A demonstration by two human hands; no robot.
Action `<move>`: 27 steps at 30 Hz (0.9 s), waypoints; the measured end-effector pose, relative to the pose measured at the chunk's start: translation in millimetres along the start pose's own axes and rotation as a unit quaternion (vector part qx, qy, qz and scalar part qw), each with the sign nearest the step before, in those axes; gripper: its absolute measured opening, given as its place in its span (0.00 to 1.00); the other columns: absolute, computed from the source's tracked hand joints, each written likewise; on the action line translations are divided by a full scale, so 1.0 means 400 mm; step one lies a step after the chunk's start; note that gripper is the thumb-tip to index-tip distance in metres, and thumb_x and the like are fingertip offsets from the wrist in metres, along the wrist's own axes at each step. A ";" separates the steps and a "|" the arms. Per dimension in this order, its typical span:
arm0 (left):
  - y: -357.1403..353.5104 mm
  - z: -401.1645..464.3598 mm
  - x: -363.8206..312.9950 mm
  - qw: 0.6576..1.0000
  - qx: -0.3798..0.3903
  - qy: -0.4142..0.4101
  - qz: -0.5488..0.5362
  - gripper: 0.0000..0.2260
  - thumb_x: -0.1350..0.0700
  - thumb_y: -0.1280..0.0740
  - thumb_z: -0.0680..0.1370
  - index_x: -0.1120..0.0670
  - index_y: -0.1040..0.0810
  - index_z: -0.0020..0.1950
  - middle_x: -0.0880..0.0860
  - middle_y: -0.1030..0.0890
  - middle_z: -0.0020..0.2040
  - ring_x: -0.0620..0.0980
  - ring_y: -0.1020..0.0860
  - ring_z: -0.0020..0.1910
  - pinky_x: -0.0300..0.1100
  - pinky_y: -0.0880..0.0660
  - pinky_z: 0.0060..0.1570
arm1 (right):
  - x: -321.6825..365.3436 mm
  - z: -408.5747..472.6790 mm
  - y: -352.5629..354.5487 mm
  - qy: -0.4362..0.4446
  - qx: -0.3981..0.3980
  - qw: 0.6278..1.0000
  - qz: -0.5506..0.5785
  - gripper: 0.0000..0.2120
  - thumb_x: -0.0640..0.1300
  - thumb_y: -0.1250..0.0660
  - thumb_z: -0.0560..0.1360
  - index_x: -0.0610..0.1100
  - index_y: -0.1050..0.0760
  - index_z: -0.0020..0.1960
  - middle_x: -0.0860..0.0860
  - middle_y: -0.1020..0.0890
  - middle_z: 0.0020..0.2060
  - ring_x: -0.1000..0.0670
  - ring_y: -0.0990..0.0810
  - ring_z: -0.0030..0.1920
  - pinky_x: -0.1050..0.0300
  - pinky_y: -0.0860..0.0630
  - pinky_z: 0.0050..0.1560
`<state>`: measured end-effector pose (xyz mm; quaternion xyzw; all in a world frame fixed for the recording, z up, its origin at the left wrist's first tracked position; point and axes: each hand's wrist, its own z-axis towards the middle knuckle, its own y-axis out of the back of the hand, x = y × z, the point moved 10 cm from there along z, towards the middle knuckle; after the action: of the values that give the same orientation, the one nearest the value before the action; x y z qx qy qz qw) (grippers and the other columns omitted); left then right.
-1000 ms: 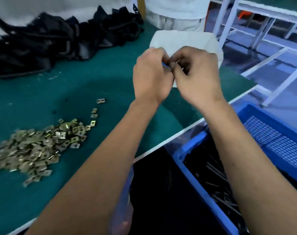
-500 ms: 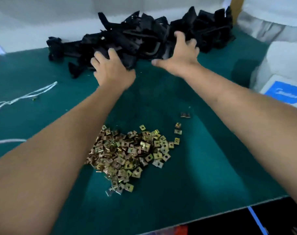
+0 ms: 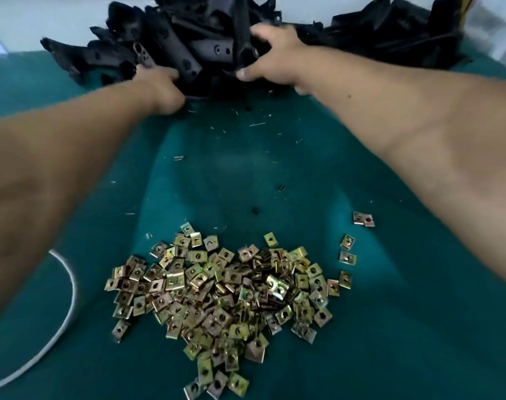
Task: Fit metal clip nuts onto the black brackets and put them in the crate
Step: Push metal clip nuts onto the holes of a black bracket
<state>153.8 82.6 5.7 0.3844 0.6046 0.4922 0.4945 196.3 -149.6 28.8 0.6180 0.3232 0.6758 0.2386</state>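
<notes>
Both hands, left hand (image 3: 162, 90) and right hand (image 3: 270, 57), claw into the black brackets (image 3: 188, 50) up top, grip unclear; tangled pieces could drag onto the clip nuts (image 3: 217, 298).

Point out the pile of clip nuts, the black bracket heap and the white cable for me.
pile of clip nuts (image 3: 220, 295), head view, middle of the heap.
black bracket heap (image 3: 194, 44), head view, a bracket lying between the two hands.
white cable (image 3: 70, 301), head view, on its curved stretch at lower left.

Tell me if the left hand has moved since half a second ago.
Yes. The left hand sat on top of the bracket pile's near edge; it is now lower, at the pile's base on the green mat, fingers tucked under the brackets.
</notes>
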 end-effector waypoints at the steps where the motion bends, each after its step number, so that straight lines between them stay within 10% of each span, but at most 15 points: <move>1: 0.024 -0.016 0.000 1.000 -0.014 -0.003 -0.023 0.19 0.56 0.37 0.82 0.51 0.26 0.74 0.59 0.31 0.77 0.61 0.33 0.76 0.45 0.35 0.75 | 0.004 -0.001 0.026 -0.004 -0.036 0.999 0.014 0.34 0.52 0.22 0.73 0.59 0.32 0.75 0.46 0.39 0.78 0.45 0.29 0.72 0.53 0.28 0.69; 4: 0.109 -0.101 0.000 0.988 -0.105 0.019 -0.109 0.15 0.60 0.37 0.77 0.49 0.17 0.60 0.57 0.19 0.64 0.59 0.21 0.63 0.45 0.26 0.63 | -0.028 -0.057 0.154 -0.059 -0.199 0.977 0.057 0.10 0.45 0.34 0.77 0.55 0.31 0.56 0.47 0.24 0.68 0.53 0.27 0.57 0.59 0.26 0.62; 8: 0.141 -0.223 -0.019 0.975 -0.174 0.049 -0.128 0.16 0.51 0.33 0.73 0.55 0.21 0.59 0.60 0.21 0.61 0.63 0.21 0.56 0.50 0.23 0.58 | -0.045 -0.256 0.280 0.005 -0.408 0.889 0.207 0.07 0.41 0.34 0.78 0.48 0.32 0.48 0.51 0.21 0.51 0.54 0.24 0.49 0.64 0.25 0.53; 10: 0.083 -0.298 -0.086 0.928 -0.090 0.029 -0.361 0.16 0.44 0.27 0.75 0.55 0.21 0.53 0.54 0.19 0.56 0.56 0.17 0.48 0.45 0.20 0.51 | -0.042 -0.330 0.225 0.065 -0.334 0.857 0.387 0.04 0.41 0.35 0.81 0.47 0.29 0.50 0.51 0.21 0.47 0.52 0.21 0.48 0.56 0.19 0.55; 12: -0.010 -0.387 -0.205 0.781 0.084 0.012 -0.619 0.18 0.41 0.26 0.76 0.54 0.19 0.55 0.54 0.15 0.57 0.54 0.15 0.48 0.48 0.16 0.50 | -0.008 -0.380 0.106 0.056 -0.153 0.860 0.483 0.02 0.44 0.36 0.84 0.46 0.27 0.56 0.47 0.18 0.57 0.46 0.18 0.56 0.48 0.19 0.60; 14: -0.043 -0.445 -0.264 0.709 0.102 -0.001 -0.698 0.12 0.49 0.26 0.79 0.54 0.17 0.58 0.55 0.13 0.54 0.54 0.14 0.49 0.51 0.16 0.49 | 0.017 -0.437 0.035 0.055 -0.051 0.885 0.459 0.07 0.46 0.37 0.85 0.44 0.24 0.59 0.46 0.17 0.61 0.46 0.19 0.64 0.44 0.24 0.69; 17: -0.053 -0.480 -0.223 0.686 0.011 0.040 -0.726 0.03 0.62 0.30 0.81 0.55 0.20 0.53 0.53 0.14 0.48 0.57 0.15 0.50 0.48 0.15 0.42 | 0.004 -0.520 0.102 0.102 -0.075 0.958 0.257 0.13 0.57 0.38 0.84 0.51 0.20 0.49 0.60 0.15 0.44 0.60 0.16 0.50 0.55 0.19 0.58; 21: -0.008 -0.482 -0.120 0.689 -0.058 -0.005 -0.722 0.05 0.61 0.37 0.85 0.53 0.26 0.59 0.53 0.15 0.59 0.57 0.16 0.57 0.54 0.16 0.49 | -0.177 -0.534 0.164 -0.111 0.053 0.990 -0.072 0.30 0.69 0.35 0.76 0.40 0.22 0.46 0.43 0.15 0.31 0.44 0.15 0.28 0.53 0.19 0.30; 23: 0.004 -0.484 -0.049 0.706 -0.091 0.002 -0.702 0.06 0.60 0.39 0.86 0.52 0.27 0.62 0.52 0.16 0.60 0.54 0.16 0.56 0.54 0.16 0.49 | -0.228 -0.568 0.104 -0.191 0.168 0.959 -0.122 0.29 0.65 0.28 0.73 0.36 0.23 0.47 0.40 0.15 0.30 0.41 0.14 0.30 0.52 0.18 0.25; 27: -0.011 -0.468 0.013 0.661 -0.098 0.013 -0.744 0.06 0.59 0.41 0.86 0.52 0.31 0.63 0.55 0.18 0.64 0.53 0.17 0.54 0.50 0.18 0.47 | -0.138 -0.548 -0.019 -0.068 0.230 0.960 -0.142 0.11 0.47 0.22 0.75 0.40 0.20 0.45 0.46 0.14 0.31 0.47 0.13 0.32 0.59 0.17 0.30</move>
<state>-29.9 46.6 5.2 -0.2507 0.6435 0.0219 0.7229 -14.6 -215.6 -20.5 0.6481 0.5377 0.4988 0.2052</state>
